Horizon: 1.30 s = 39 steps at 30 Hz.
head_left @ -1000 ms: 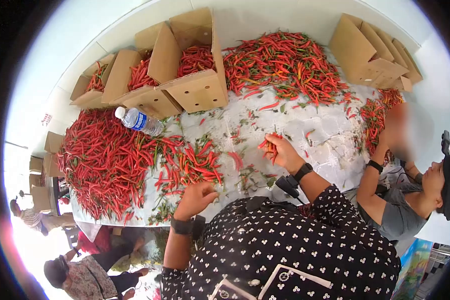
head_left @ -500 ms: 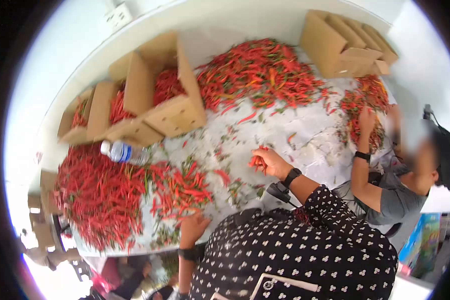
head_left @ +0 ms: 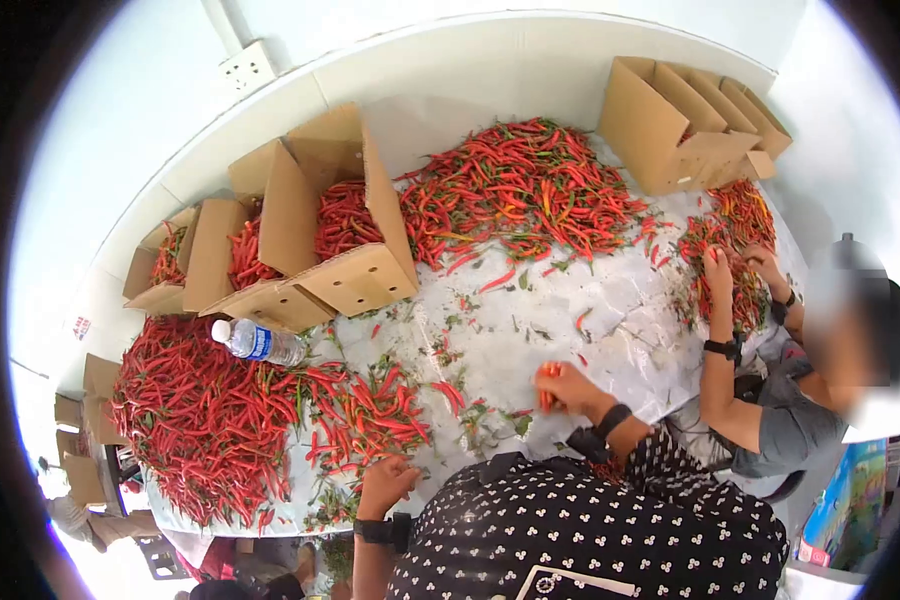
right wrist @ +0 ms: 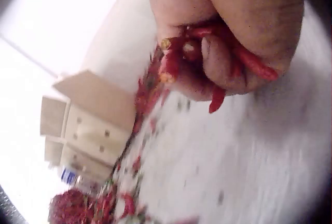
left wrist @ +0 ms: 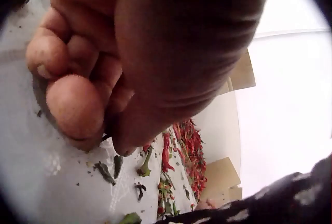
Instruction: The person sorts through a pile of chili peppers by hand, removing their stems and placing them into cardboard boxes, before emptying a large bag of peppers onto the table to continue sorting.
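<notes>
My right hand [head_left: 570,388] is curled round several red chili peppers [right wrist: 254,64], held over the white table covering. Cut-looking pale ends of some chilies poke out beside the thumb in the right wrist view. My left hand [head_left: 387,487] hovers low by the near table edge, its fingers loosely curled and no chili showing in them. Just beyond it lies a loose patch of red chilies [head_left: 370,420] with green stems. In the left wrist view, a green stem [left wrist: 146,165] and leaf scraps lie below the thumb.
A large heap of red chilies [head_left: 205,420] covers the left side, with a water bottle [head_left: 260,342] lying on it. Cardboard boxes [head_left: 370,280] of chilies line the back left. Another heap [head_left: 530,190] lies at the back. At right, a person [head_left: 795,420] handles chilies beside more boxes [head_left: 660,140].
My right hand, still gripping chilies, has drawn back towards my body. The left hand stays near the table edge. The head view has shifted, and the person at right now reaches into the chilies.
</notes>
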Each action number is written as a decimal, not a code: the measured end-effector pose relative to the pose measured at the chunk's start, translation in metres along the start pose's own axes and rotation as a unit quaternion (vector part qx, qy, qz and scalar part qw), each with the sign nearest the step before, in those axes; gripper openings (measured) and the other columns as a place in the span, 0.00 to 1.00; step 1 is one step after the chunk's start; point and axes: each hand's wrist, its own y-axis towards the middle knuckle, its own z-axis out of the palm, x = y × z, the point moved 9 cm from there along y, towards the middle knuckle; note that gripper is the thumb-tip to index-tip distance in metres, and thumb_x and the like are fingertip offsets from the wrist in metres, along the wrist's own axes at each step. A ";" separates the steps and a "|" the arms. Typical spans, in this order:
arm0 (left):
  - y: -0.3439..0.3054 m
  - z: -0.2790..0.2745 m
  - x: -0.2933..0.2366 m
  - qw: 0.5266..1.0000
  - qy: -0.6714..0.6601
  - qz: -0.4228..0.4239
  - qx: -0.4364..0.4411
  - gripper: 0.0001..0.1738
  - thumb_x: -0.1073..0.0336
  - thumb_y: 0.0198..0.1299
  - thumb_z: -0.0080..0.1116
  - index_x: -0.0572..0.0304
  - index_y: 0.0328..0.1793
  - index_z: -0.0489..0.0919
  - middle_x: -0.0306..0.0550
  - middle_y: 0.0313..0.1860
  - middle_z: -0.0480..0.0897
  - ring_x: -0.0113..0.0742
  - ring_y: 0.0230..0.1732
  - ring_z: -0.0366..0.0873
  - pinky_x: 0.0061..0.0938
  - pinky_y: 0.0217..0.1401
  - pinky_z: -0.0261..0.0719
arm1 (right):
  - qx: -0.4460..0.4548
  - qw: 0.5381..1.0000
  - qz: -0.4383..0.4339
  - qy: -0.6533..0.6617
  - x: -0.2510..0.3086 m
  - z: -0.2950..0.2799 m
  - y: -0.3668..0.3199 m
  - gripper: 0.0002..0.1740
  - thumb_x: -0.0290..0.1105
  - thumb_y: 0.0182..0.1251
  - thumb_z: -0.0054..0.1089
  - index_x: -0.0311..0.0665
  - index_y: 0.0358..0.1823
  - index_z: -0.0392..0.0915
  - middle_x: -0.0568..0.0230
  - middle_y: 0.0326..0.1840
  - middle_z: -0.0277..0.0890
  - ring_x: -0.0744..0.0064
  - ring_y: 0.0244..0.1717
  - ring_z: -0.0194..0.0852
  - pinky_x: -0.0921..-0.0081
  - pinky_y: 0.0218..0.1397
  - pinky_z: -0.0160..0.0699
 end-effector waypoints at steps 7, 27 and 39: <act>-0.004 0.000 0.011 0.998 -0.014 0.038 -0.049 0.11 0.63 0.48 0.60 0.64 0.29 0.76 0.44 0.16 0.77 0.31 0.15 0.76 0.24 0.18 0.72 | 0.071 0.996 0.030 0.036 -0.009 0.020 0.012 0.12 0.37 0.58 0.57 0.34 0.25 0.76 0.64 0.20 0.75 0.76 0.17 0.72 0.81 0.15 0.65; 0.053 0.023 -0.145 0.861 0.301 0.377 -0.161 0.08 0.70 0.48 0.52 0.59 0.36 0.73 0.51 0.35 0.75 0.51 0.35 0.75 0.42 0.36 0.75 | 0.068 0.981 -0.089 -0.161 0.038 0.092 0.052 0.08 0.32 0.51 0.60 0.34 0.27 0.74 0.63 0.14 0.72 0.76 0.14 0.70 0.78 0.18 0.67; 0.036 0.014 -0.126 0.861 0.347 0.324 -0.179 0.05 0.69 0.49 0.51 0.57 0.34 0.72 0.49 0.26 0.76 0.49 0.30 0.78 0.40 0.29 0.76 | 0.073 0.821 -0.317 -0.469 0.064 0.141 0.044 0.10 0.34 0.46 0.61 0.34 0.25 0.75 0.54 0.24 0.76 0.55 0.28 0.76 0.63 0.33 0.74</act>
